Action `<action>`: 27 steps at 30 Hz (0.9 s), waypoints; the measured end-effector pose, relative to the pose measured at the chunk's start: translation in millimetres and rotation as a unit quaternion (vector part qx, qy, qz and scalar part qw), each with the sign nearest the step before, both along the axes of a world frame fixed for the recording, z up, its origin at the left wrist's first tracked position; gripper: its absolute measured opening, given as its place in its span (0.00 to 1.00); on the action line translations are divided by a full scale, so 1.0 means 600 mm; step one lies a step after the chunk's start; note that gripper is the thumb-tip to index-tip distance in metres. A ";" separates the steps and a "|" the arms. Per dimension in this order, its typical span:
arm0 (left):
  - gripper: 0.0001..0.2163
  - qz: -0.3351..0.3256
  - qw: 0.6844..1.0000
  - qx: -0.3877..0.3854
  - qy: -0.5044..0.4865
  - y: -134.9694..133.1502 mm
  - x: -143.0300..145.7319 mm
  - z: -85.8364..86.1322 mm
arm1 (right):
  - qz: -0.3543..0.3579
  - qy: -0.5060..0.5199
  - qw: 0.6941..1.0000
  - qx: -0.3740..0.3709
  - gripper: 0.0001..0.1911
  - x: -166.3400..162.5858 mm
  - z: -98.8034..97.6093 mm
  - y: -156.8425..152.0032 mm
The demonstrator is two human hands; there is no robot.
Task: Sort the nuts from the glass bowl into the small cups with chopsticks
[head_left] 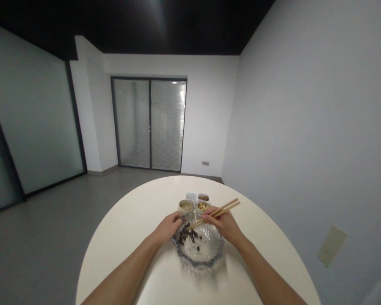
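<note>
A clear glass dish (206,256) sits on a round white table (130,228), with several dark beans (187,235) lying in its left part. My right hand (224,222) is closed around a pair of wooden chopsticks (220,211) whose tips point down-left toward the beans. My left hand (169,226) rests on the dish's left rim, fingers curled on the edge. Just beyond the dish stand several small white cups: one with pale nuts (186,206), one with yellow pieces (203,207), one with dark pieces (203,198), and one (191,196) whose contents I cannot see.
The table's curved edge (92,254) drops to a grey floor on the left. A white wall (305,148) stands close on the right. Glass sliding doors (150,125) lie far behind.
</note>
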State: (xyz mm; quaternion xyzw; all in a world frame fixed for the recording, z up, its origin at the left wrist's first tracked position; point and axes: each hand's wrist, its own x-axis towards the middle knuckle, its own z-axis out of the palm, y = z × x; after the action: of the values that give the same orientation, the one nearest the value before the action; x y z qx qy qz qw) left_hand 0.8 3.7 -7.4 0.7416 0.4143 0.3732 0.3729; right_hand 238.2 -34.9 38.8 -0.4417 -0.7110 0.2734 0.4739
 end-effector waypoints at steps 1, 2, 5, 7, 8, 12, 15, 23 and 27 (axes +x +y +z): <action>0.11 -0.001 1.000 0.000 -0.001 0.000 0.000 0.001 | 0.002 -0.008 1.000 0.000 0.12 -0.003 -0.001 -0.001; 0.11 -0.002 1.000 -0.001 -0.002 -0.001 0.000 0.001 | 0.002 -0.013 1.000 -0.001 0.12 -0.005 -0.002 -0.002; 0.11 -0.006 1.000 -0.003 -0.003 -0.001 0.000 0.002 | 0.002 -0.014 1.000 -0.001 0.12 -0.009 -0.004 -0.005; 0.11 -0.005 1.000 -0.004 -0.002 0.001 0.001 0.001 | 0.004 -0.009 1.000 -0.002 0.12 -0.010 -0.006 -0.004; 0.11 -0.003 1.000 -0.004 -0.002 0.002 0.001 -0.001 | 0.007 -0.006 1.000 -0.002 0.12 -0.011 -0.007 -0.004; 0.12 -0.007 1.000 -0.004 -0.009 0.007 0.000 -0.006 | 0.018 0.010 1.000 -0.001 0.13 -0.012 -0.010 -0.002; 0.12 -0.011 1.000 -0.002 -0.014 0.009 0.000 -0.007 | 0.023 0.009 1.000 -0.001 0.13 -0.012 -0.012 0.000; 0.11 -0.004 1.000 0.004 -0.003 0.008 -0.001 -0.007 | 0.025 -0.001 1.000 0.014 0.12 -0.008 -0.013 -0.001; 0.10 -0.001 1.000 -0.002 0.000 0.008 -0.001 -0.009 | 0.014 0.006 0.999 0.029 0.11 -0.002 -0.006 -0.003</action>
State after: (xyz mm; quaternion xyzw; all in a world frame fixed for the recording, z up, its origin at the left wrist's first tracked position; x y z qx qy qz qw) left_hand 0.3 8.3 -12.8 0.7413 0.4147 0.3714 0.3749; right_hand 236.8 -36.6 35.1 -0.4160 -0.7221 0.2617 0.4868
